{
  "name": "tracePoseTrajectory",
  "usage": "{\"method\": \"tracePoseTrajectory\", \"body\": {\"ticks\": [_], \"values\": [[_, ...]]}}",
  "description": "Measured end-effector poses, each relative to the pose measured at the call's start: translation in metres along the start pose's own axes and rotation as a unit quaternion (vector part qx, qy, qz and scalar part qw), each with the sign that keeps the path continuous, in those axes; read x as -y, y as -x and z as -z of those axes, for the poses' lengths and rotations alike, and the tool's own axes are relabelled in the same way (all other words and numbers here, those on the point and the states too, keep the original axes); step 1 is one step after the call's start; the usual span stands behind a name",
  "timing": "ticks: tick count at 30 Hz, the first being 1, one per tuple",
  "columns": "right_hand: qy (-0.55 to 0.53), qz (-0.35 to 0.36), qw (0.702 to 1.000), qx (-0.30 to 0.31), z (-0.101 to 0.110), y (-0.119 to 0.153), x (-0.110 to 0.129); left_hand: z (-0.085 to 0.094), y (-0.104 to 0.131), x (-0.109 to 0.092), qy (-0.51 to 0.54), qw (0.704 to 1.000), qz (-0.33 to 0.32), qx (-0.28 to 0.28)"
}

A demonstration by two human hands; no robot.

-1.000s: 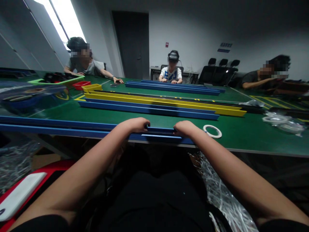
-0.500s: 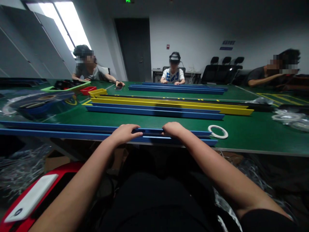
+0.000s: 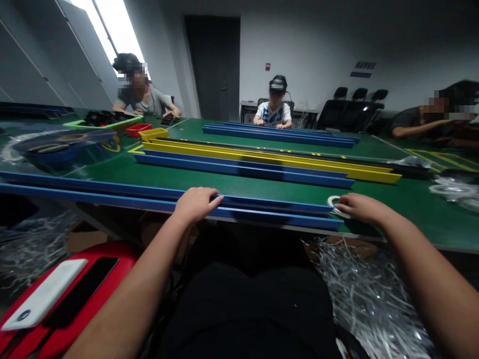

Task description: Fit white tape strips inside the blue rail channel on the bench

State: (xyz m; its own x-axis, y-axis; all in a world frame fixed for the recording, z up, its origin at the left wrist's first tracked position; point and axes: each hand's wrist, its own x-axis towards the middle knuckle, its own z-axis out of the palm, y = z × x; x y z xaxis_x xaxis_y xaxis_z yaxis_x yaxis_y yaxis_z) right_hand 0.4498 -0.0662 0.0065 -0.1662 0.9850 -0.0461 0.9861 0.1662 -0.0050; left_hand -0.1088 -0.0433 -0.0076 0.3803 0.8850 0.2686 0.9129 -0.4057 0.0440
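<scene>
A long blue channel lies along the near edge of the table. Toward its middle, my left hand grips the channel, with fingers over the far wall and thumb reaching inward. At the channel's right end, my right hand has its fingers curled onto a white roll of tape. The hand covers much of the roll, so how firmly it is pinched is hard to see.
Beyond lie another blue channel, a yellow channel and more blue channels. Plastic-wrapped rolls sit at right. Bins stand at left. Three people sit around the table. A red stool holds phones.
My right hand has left the middle of the blue channel and moved right to the tape roll. My left hand stays on the channel. The view has shifted slightly.
</scene>
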Motion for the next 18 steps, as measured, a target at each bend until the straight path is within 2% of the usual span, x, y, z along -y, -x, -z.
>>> {"method": "tracePoseTrajectory", "body": {"ticks": [1, 4, 6, 10, 12, 18], "values": [[-0.019, 0.011, 0.999, 0.032, -0.005, 0.005, -0.015, -0.001, 0.000, 0.000, 0.000, 1.000, -0.001, -0.003], [-0.056, 0.044, 0.997, -0.008, -0.018, 0.018, -0.035, -0.002, 0.000, 0.001, 0.000, 1.000, -0.003, -0.007], [-0.082, 0.063, 0.994, -0.031, -0.023, 0.023, -0.034, -0.002, 0.000, 0.001, 0.000, 1.000, -0.002, -0.007], [-0.109, 0.077, 0.990, -0.035, -0.022, 0.026, -0.030, -0.003, 0.000, 0.002, -0.003, 1.000, -0.005, -0.012], [-0.099, 0.039, 0.993, -0.055, -0.018, 0.022, -0.034, -0.003, 0.000, 0.002, -0.003, 1.000, -0.005, -0.014], [-0.053, -0.157, 0.980, -0.109, -0.005, -0.010, -0.048, -0.002, 0.001, 0.001, -0.004, 1.000, -0.001, -0.016]]}}
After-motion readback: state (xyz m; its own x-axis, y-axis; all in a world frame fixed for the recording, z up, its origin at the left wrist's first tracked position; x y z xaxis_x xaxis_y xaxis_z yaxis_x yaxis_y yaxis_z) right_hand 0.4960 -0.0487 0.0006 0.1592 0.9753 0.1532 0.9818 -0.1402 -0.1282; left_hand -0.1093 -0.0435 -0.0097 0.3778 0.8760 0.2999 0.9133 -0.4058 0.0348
